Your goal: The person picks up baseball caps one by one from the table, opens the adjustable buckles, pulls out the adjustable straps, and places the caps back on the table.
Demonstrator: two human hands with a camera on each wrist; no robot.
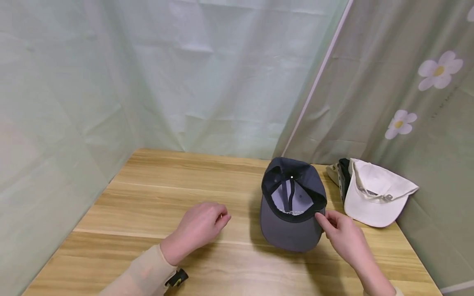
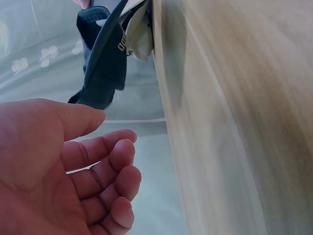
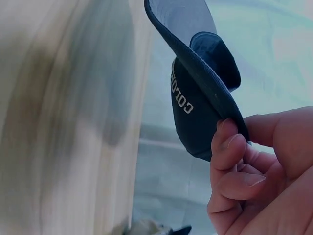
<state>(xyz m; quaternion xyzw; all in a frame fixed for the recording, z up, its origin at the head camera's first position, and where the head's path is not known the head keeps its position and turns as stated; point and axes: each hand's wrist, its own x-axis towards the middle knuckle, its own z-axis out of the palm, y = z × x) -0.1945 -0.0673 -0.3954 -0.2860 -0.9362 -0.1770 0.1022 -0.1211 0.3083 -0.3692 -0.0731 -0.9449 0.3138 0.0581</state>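
A dark navy baseball cap (image 1: 292, 237) is held off the table with its hollow inside facing up and its brim pointing toward me. My right hand (image 1: 343, 235) pinches the right side of the brim between thumb and fingers. White lettering shows on the front of the cap (image 3: 193, 129) in the right wrist view. To the left of the cap, apart from it, my left hand (image 1: 198, 225) hovers above the wood with loosely curled fingers and nothing in them. The left wrist view shows its palm and relaxed fingers (image 2: 124, 152).
At the table's right back edge sits a white cap (image 1: 375, 209), with a black cap (image 1: 345, 176) and a beige one (image 1: 332, 173) stacked behind it. Pale curtains (image 1: 222, 82) enclose the wooden table (image 1: 163, 185) at the back and sides.
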